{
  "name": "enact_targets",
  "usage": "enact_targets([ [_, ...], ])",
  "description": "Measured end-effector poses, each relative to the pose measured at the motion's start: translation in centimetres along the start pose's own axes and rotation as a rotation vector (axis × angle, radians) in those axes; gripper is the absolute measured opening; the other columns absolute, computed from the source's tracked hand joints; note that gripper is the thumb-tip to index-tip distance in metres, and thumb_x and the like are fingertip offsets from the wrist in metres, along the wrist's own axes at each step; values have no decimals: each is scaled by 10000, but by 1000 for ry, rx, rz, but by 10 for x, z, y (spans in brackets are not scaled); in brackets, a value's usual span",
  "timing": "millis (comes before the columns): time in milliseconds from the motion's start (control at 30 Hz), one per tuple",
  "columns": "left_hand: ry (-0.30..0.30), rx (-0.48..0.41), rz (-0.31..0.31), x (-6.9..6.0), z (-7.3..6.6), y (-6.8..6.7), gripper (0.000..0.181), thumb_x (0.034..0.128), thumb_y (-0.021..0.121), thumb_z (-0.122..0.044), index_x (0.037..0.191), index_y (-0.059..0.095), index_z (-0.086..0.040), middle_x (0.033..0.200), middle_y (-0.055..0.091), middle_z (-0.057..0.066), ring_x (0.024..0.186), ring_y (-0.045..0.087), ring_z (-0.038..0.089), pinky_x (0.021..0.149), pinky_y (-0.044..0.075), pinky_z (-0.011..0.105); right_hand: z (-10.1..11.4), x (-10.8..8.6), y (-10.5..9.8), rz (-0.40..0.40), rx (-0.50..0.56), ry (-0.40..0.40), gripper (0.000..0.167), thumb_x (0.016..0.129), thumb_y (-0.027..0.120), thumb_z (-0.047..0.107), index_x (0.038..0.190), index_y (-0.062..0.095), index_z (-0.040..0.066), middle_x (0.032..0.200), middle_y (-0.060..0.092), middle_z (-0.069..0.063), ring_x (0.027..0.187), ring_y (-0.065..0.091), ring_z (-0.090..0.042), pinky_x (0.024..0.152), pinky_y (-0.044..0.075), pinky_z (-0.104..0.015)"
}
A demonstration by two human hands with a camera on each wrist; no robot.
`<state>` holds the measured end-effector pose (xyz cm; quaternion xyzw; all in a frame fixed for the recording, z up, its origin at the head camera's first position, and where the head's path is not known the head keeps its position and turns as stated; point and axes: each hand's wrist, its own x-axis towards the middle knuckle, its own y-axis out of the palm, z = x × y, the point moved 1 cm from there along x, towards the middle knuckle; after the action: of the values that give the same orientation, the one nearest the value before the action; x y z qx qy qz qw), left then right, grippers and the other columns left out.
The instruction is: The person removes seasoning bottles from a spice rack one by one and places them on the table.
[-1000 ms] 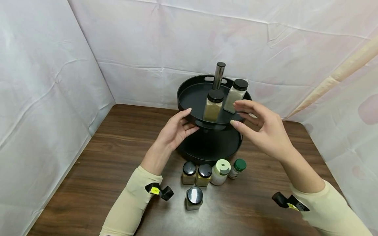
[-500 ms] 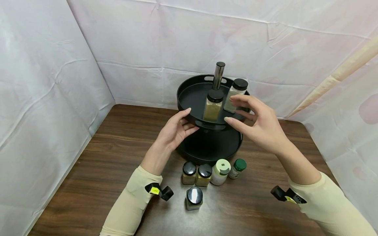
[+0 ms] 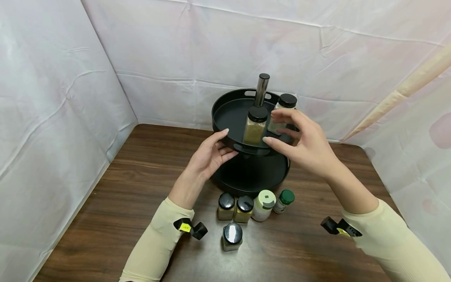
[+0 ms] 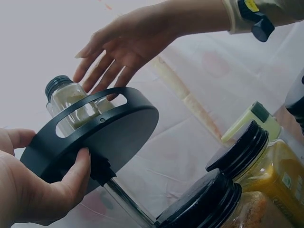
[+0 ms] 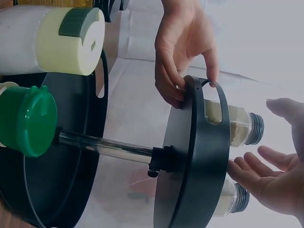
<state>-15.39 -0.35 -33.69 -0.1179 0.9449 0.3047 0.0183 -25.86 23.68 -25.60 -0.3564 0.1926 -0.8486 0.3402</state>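
Presently found left hand (image 3: 207, 156) at the left of the upper tray (image 3: 229, 111), with fingers clamped on the rim, with thumb above and others beneath. Saw right hand (image 3: 310, 145) over the right side of the same tray, with fingers curved, apart and holding nothing; could not tell touch from a slight gap at the paler jar (image 3: 287, 102). Located olive-filled jar (image 3: 254, 131) upright on the upper tray, toward the near rim, and paler jar just right of it, slightly farther, partly hidden. Noted post (image 3: 261, 91) on the far side, lower tray (image 3: 243, 176) below, and capped containers (image 3: 263, 209) nearer on the desk (image 3: 141, 176).

Judged both jars rigid, smooth, light to middling in weight, rather slippery, and breakable if glass; could not tell glass from plastic. Rated opposite flat sides of the body the best hold, below the black lid (image 3: 258, 113). Ranked lid second, for fear of loose threading. Judged upper tray stiff but liable to tilt or turn under one-sided load; favoured rim for steadying.
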Motion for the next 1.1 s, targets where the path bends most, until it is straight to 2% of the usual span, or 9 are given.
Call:
enact_targets([
  [233,-2,2,-1,-1,0,0,280,1088,566,-230,1322,565,-76,1180,636,85,1102,681,263,1121,470,489,0,5,0,11,-21,5,630,910,865,138,1470,576,132,1400,603,-11,1292,596,-205,1039,540,-322],
  [467,2,14,5,-3,-1,0,285,1091,558,-244,1318,569,-71,1175,640,86,1099,686,260,1085,506,466,-3,12,1,20,-26,40,668,895,883,167,1481,562,146,1427,605,-37,1249,641,-260,1057,533,-395],
  [733,3,18,-1,-3,-2,0,356,1090,563,-245,1373,541,-30,1183,636,96,1079,694,250,1070,520,457,-8,21,5,41,23,92,663,905,879,217,1484,559,169,1427,593,-6,1269,634,-258,1076,522,-411],
  [900,5,19,2,-4,-2,1,330,1091,561,-246,1352,554,-44,1189,633,98,1075,694,249,1075,516,460,-12,24,5,69,40,123,665,921,865,224,1504,548,193,1456,573,-4,1292,614,-251,1091,510,-424],
  [1100,5,20,8,-4,-2,2,336,1088,564,-246,1351,555,-37,1174,638,91,1063,697,243,1046,537,435,-15,27,6,99,68,150,669,931,855,207,1515,533,155,1459,564,-28,1290,608,-241,1092,508,-402],
])
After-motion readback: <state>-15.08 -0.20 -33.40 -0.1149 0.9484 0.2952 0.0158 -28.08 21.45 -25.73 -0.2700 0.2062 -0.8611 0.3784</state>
